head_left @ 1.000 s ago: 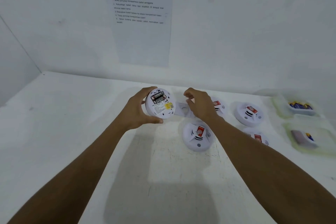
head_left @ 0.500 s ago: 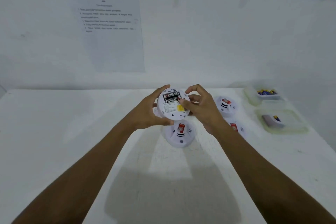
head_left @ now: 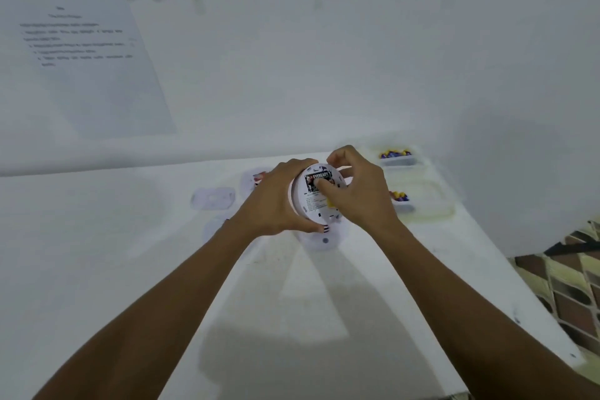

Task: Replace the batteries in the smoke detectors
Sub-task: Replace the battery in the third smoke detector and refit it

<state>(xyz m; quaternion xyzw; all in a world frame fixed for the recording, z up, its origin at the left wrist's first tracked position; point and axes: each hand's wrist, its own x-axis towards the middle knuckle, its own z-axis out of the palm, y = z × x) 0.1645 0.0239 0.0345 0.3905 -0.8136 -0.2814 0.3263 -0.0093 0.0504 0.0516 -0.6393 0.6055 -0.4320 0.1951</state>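
**Open Smoke Detector Held in Both Hands, Centre of Frame**

The smoke detector (head_left: pixel 308 204) is raised above the table (head_left: pixel 97 253), back side toward the camera. Its battery (head_left: pixel 319 177), labelled EVEREADY, sits in the compartment near the upper rim.

- The left hand (head_left: pixel 276 201) grasps the unit from the left, fingers wrapped round the rim and thumb at the lower edge.
- The right hand (head_left: pixel 357 195) closes on it from the right. The thumb (head_left: pixel 321 190) presses on the battery and covers its lower part. The curled fingers reach over the upper rim.

Surroundings:
- A second detector (head_left: pixel 319 240) lies on the table directly below the held unit, largely covered by it.
- A third detector (head_left: pixel 256 177) shows left of centre, partly hidden by the left hand.
- A loose white cover plate (head_left: pixel 212 198) lies further left.
- Two clear containers stand at the right. The far container (head_left: pixel 397 159) holds batteries. The near container (head_left: pixel 431 204) is partly blocked by the right hand.
- Printed sheets (head_left: pixel 81 58) hang on the wall, text too blurred to read.
- Tiled floor (head_left: pixel 568 286) shows at the lower right.
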